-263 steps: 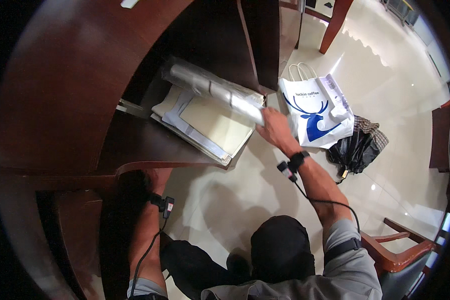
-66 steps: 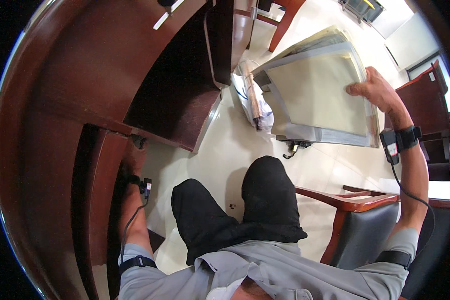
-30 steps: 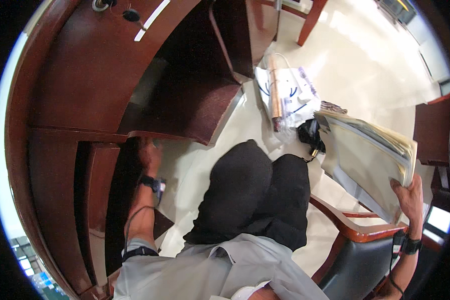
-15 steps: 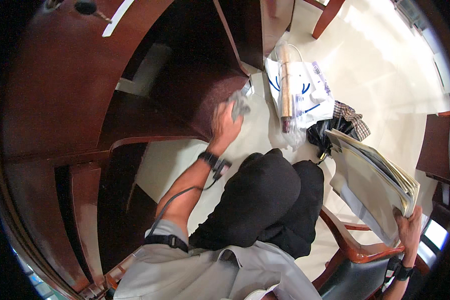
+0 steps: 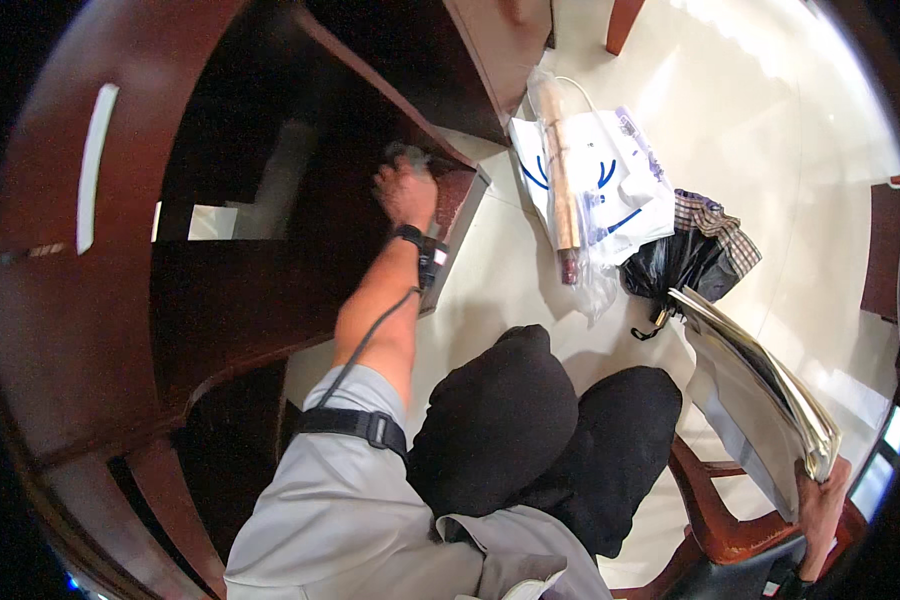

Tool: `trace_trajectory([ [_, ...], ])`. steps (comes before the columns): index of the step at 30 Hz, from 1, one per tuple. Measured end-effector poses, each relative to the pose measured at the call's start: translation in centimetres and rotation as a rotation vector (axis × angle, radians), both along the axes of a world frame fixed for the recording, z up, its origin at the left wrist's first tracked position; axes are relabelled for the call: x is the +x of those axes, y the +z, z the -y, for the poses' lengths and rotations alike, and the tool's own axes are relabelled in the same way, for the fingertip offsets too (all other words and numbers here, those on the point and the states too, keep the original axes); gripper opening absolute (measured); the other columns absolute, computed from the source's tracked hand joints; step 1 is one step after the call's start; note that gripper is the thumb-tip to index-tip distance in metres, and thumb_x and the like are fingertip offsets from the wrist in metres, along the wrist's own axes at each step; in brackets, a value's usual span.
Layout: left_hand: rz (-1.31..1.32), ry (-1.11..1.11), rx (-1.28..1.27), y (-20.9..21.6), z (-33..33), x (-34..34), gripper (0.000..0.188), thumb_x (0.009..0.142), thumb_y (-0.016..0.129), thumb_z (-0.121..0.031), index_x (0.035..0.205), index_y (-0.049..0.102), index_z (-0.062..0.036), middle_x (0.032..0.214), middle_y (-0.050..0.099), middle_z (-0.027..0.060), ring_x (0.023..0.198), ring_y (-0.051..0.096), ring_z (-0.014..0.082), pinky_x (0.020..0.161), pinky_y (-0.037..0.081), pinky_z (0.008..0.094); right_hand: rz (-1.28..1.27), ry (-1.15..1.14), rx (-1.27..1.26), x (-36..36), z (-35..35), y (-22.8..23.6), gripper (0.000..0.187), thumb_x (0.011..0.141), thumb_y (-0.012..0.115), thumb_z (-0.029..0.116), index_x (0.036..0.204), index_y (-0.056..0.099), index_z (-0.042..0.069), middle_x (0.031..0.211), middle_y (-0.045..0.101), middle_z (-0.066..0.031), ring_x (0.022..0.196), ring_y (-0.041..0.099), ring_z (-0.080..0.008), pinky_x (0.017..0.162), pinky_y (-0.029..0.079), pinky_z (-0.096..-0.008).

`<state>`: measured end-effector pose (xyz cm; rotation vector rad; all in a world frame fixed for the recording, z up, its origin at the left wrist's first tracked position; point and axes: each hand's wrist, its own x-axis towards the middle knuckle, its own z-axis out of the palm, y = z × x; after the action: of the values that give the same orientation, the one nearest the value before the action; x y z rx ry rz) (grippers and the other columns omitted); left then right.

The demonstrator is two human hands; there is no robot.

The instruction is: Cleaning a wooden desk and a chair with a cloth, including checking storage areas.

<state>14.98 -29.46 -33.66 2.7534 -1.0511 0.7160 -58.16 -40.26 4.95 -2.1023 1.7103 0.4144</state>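
My left hand (image 5: 407, 192) presses a crumpled grey cloth (image 5: 408, 155) against the dark wooden shelf (image 5: 457, 190) inside the desk. The cloth is smeared by motion and partly hidden by my fingers. Off to the right, my right hand (image 5: 822, 500) grips a thick stack of papers and folders (image 5: 745, 400) by its lower end. That stack is tilted, its far end close to the handle of a folded umbrella (image 5: 705, 250) on the floor.
On the tiled floor, a white plastic bag (image 5: 610, 165) lies under a wrapped wooden roll (image 5: 562, 170). A wooden armchair (image 5: 715, 520) stands by my right leg. The brown desk (image 5: 100, 330) fills the left side, with a white strip (image 5: 96, 168) on it.
My left hand has moved with the cloth from the shelf's front edge leftward and deeper into the desk. The stack in my right hand has dropped slightly lower in view.
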Motion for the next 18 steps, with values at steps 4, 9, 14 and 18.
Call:
trace_trajectory([
  [4,-0.213,0.150,0.116,-1.7,-0.1,7.4,0.051,0.083,0.063,-0.032,0.127,0.057,-0.0080,0.129,0.053,0.0253,0.118,0.051,0.0430,0.098,0.043,0.0554,-0.056,-0.032,0.016,-1.9,-0.4,-1.3,0.045,0.090,0.064,0.020,0.127,0.050,-0.002,0.119,0.052,-0.0192,0.112,0.053,-0.0346,0.100,0.039,-0.0401],
  [9,-0.428,0.106,0.696,-5.1,-0.9,17.5,0.049,0.085,0.061,-0.034,0.126,0.059,-0.0070,0.119,0.062,0.0211,0.107,0.060,0.0367,0.092,0.048,0.0519,-0.008,0.014,-0.132,-3.1,-1.9,-1.0,0.039,0.089,0.069,0.009,0.123,0.053,-0.001,0.110,0.058,-0.0148,0.099,0.056,-0.0251,0.089,0.044,-0.0355],
  [14,-0.235,-0.190,0.443,-5.5,-5.9,37.2,0.036,0.093,0.052,-0.036,0.105,0.072,-0.0090,0.101,0.069,0.0184,0.090,0.064,0.0356,0.086,0.050,0.0499,0.019,-0.075,-0.105,-6.4,-1.9,-3.0,0.053,0.091,0.069,0.012,0.137,0.045,0.001,0.125,0.056,-0.0141,0.112,0.053,-0.0244,0.096,0.042,-0.0359],
  [18,0.200,-0.615,0.757,-9.7,-5.7,40.9,0.033,0.093,0.051,-0.034,0.096,0.074,-0.0100,0.092,0.069,0.0157,0.081,0.061,0.0341,0.082,0.049,0.0499,-0.101,-0.196,-0.007,-4.7,-2.3,-1.9,0.054,0.091,0.069,0.013,0.137,0.044,0.001,0.127,0.054,-0.0154,0.114,0.052,-0.0256,0.098,0.042,-0.0371],
])
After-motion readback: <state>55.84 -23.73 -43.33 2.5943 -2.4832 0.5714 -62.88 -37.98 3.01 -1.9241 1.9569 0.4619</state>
